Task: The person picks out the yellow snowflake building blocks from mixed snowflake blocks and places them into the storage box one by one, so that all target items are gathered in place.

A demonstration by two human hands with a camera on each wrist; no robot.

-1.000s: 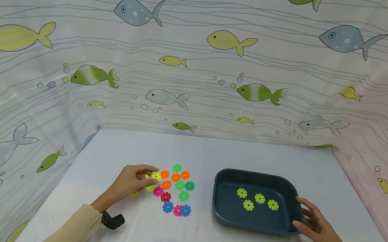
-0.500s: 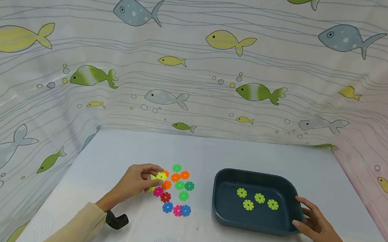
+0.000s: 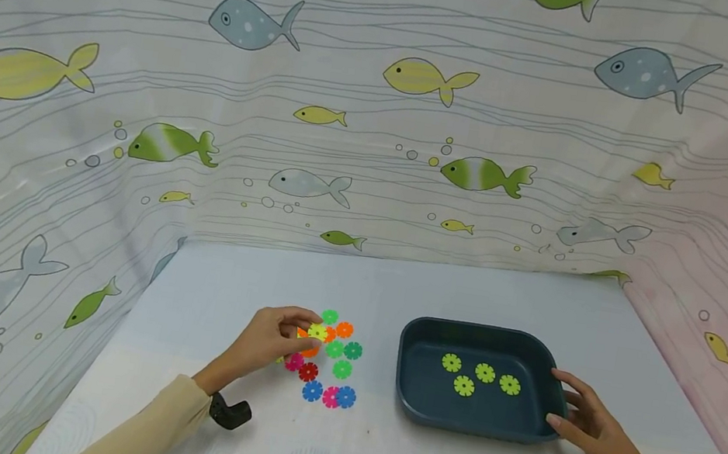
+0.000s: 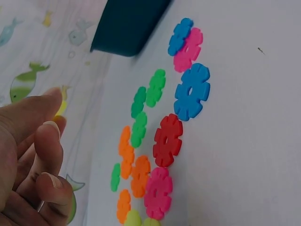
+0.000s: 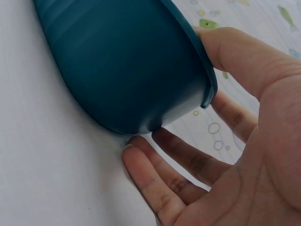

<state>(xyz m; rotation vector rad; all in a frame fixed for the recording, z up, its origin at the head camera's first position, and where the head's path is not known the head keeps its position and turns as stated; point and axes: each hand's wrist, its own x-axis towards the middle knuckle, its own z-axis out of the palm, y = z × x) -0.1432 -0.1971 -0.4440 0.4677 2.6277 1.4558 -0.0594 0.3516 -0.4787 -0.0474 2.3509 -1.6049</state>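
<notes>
Currently, four yellow notched discs [image 3: 463, 385] lie flat and apart on the floor of the dark blue-green tray [image 3: 497, 422]. A fifth, the held yellow disc [image 3: 318, 331], is off the sheet in the left hand [image 3: 277, 338]: thumb and forefinger closed to a pinch, the other fingers loosely bent. Position: above the loose cluster, left of the tray, not yet over it.

Right hand [image 3: 598, 431] spans the tray's right end, thumb and fingers bent round the rim and outer wall; it appears to steady the tray.

Progress (judged): work looks like gathering yellow pieces; four in, one in transit. Left wrist view shows at least two loose yellow discs [image 4: 133, 218], cut off at the lower edge, so the yellow set seems unfinished. Other colours on the sheet: four orange discs [image 3: 345, 330], three light green discs [image 3: 342, 369], one dark green disc [image 3: 353, 350], one red disc [image 3: 308, 372], two pink discs [image 3: 293, 362], two blue discs [image 3: 312, 391]. None of these in the tray.

Markings: no brand, label or lettering legible on discs, tray or the fish-print backdrop [image 3: 319, 150].
</notes>
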